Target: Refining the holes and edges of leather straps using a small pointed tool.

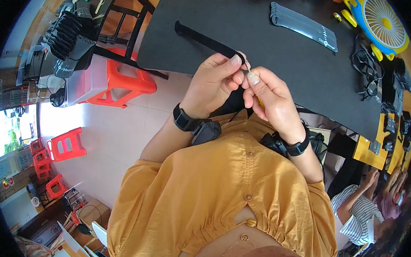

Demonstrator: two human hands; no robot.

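My left hand [214,82] is closed on the end of a black fabric strap [204,40], pinching it between thumb and fingers. The rest of the strap stretches up and left over the dark table [194,10]. Close beside it, my right hand [274,97] pinches a small, thin, pale piece [249,69] that meets the strap's end; its kind is too small to make out. The fingertips of both hands almost touch, just over the table's near edge. Each wrist wears a black band with a small device.
A fanned stack of grey strips [303,26] lies on the table's far side. To the right are a blue-and-yellow fan [383,24] and tangled black cables [367,67]. Red stools [126,83] stand at left, near piled black straps [63,35]. Other people work at lower right.
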